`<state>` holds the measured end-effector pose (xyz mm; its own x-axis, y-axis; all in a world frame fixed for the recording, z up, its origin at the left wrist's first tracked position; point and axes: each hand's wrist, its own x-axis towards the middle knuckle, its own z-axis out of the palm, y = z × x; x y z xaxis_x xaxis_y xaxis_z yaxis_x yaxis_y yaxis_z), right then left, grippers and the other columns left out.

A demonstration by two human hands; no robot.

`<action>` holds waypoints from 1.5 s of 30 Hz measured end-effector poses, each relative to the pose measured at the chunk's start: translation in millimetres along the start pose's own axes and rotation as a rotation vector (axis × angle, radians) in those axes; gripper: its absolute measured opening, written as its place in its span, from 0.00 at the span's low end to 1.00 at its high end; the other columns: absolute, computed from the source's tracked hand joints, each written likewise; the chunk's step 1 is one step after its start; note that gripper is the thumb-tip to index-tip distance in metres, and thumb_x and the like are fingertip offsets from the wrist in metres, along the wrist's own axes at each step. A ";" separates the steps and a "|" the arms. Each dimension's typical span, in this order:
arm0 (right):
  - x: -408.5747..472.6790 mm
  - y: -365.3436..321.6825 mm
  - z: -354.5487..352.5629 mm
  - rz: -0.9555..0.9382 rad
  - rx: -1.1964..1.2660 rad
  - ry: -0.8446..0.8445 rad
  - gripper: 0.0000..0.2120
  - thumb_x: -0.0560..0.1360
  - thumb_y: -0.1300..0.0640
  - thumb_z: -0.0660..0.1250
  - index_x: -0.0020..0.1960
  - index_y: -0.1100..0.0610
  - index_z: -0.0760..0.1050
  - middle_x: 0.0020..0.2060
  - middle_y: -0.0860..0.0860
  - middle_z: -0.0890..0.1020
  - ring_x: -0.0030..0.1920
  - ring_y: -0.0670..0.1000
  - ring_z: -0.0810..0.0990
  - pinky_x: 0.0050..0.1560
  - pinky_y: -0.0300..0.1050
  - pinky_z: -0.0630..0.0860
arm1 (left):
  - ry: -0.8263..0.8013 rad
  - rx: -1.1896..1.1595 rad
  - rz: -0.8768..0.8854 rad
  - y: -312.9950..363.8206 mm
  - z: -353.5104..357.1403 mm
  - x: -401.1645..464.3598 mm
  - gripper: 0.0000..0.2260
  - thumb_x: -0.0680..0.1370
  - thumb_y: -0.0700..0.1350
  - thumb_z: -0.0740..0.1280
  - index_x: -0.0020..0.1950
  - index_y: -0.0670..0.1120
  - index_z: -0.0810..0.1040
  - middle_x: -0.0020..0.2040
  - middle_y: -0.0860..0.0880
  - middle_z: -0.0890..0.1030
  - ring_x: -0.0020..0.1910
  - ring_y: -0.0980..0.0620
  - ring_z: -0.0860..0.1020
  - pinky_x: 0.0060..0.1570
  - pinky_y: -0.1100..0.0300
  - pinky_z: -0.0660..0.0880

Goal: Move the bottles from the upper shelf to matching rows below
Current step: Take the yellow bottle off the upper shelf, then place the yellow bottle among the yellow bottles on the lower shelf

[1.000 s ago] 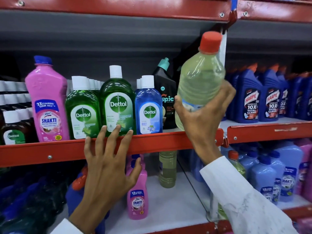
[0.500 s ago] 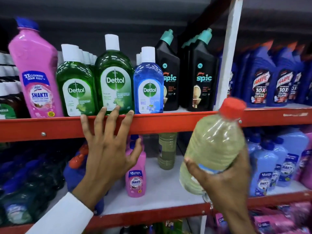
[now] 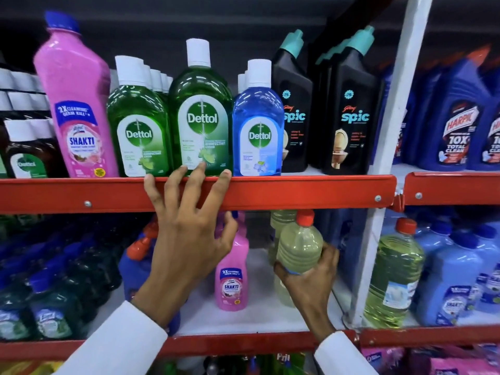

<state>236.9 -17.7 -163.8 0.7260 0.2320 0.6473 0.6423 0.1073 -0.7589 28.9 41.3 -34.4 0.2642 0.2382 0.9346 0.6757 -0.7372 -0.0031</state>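
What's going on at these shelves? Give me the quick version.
A person is restocking. The right hand grips a red-capped bottle of yellowish liquid and holds it in on the lower shelf, just in front of another like it. The left hand is open, fingers resting on the red edge of the upper shelf below the green Dettol bottles. A tall pink Shakti bottle stands on the upper shelf, smaller ones below.

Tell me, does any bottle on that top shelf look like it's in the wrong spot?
Yes. The tall pink Shakti bottle stands alone among Dettol bottles, tilted; its match, a smaller pink Shakti bottle, stands on the shelf below.
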 end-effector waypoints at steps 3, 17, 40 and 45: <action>6.4 13.0 16.3 0.053 -0.038 -0.019 0.41 0.50 0.58 0.85 0.57 0.62 0.70 0.52 0.55 0.72 0.49 0.44 0.69 0.46 0.26 0.65 | -0.002 -0.006 -0.012 1.2 0.7 0.5 0.27 0.73 0.48 0.69 0.73 0.50 0.73 0.70 0.40 0.76 0.70 0.35 0.71 0.71 0.24 0.56; 6.2 21.6 17.2 0.103 -0.140 -0.180 0.53 0.58 0.49 0.84 0.75 0.58 0.60 0.67 0.58 0.66 0.70 0.59 0.66 0.68 0.49 0.68 | -0.026 -0.024 -0.048 6.7 0.3 -1.9 0.29 0.73 0.49 0.69 0.74 0.50 0.70 0.72 0.41 0.73 0.76 0.36 0.65 0.76 0.26 0.50; 32.6 93.0 -127.2 0.222 -0.335 0.110 0.45 0.63 0.51 0.81 0.72 0.63 0.62 0.63 0.64 0.76 0.62 0.63 0.77 0.62 0.59 0.76 | -0.038 -0.080 -0.041 61.8 18.6 -13.0 0.38 0.72 0.53 0.67 0.80 0.47 0.60 0.79 0.35 0.61 0.81 0.33 0.51 0.81 0.37 0.45; 40.4 87.7 -138.3 0.245 -0.245 0.113 0.38 0.60 0.53 0.83 0.63 0.61 0.69 0.54 0.59 0.81 0.52 0.58 0.81 0.51 0.46 0.76 | -0.044 -0.074 -0.039 61.2 17.6 -13.5 0.37 0.73 0.53 0.67 0.80 0.47 0.60 0.79 0.35 0.61 0.81 0.33 0.50 0.81 0.37 0.43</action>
<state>356.6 -132.6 -194.4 0.8794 0.1120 0.4627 0.4758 -0.1758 -0.8618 78.8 4.1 -53.5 0.2697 0.2934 0.9172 0.6340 -0.7710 0.0602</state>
